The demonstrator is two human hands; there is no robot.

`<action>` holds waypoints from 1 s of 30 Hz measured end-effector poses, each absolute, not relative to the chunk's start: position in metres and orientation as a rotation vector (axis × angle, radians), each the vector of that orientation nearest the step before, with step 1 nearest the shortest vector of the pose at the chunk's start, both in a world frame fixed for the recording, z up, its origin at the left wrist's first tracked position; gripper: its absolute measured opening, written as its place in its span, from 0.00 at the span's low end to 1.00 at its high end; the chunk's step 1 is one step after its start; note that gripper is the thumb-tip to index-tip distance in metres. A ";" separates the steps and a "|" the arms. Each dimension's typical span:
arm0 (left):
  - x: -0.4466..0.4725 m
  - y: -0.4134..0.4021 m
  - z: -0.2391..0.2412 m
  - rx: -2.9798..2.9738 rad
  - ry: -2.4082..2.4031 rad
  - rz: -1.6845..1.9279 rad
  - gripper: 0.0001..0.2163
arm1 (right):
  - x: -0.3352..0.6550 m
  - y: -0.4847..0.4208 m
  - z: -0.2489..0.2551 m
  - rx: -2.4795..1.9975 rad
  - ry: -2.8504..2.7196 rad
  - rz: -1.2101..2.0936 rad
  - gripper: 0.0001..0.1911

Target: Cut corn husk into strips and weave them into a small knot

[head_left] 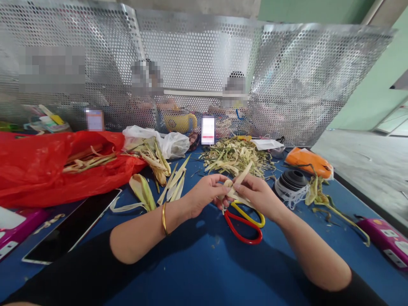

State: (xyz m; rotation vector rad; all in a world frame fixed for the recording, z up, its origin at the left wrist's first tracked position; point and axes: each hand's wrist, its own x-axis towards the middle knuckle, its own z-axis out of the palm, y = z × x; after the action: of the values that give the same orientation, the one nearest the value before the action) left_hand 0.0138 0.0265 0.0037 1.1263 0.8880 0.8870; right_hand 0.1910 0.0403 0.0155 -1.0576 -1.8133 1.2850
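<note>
A pale strip of corn husk (244, 173) is pinched between my two hands over the blue table. My left hand (212, 190) is closed on its lower end, where the husk looks folded or wrapped. My right hand (254, 192) grips the same husk from the other side, with the free tip pointing up and away. Beneath the hands lie scissors (245, 238) with one red and one yellow handle; their blades are hidden. Just beyond the hands is a heap of shredded husk (234, 155).
At left are a red plastic bag (95, 182) of husks, loose husk leaves (175, 180) and a dark tablet (76, 227). A black spool-like object (290, 185) and an orange packet (309, 162) lie right. A perforated metal screen (197, 51) stands behind; blurred people show through it.
</note>
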 end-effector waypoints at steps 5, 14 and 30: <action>0.013 0.027 0.006 1.139 0.882 0.889 0.10 | 0.187 0.038 0.015 -1.117 -1.758 1.372 0.15; 0.019 0.024 0.002 0.994 0.957 0.939 0.14 | 0.181 0.042 0.002 -1.212 -1.716 1.163 0.15; 0.018 0.026 0.004 0.907 1.070 0.954 0.06 | 0.205 0.039 0.036 -0.958 -1.849 1.452 0.12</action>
State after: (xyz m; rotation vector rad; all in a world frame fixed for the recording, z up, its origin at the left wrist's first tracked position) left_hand 0.0177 0.0261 0.0040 0.9068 1.0697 0.9536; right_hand 0.2055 0.0389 0.0359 -0.9576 -1.8488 1.4520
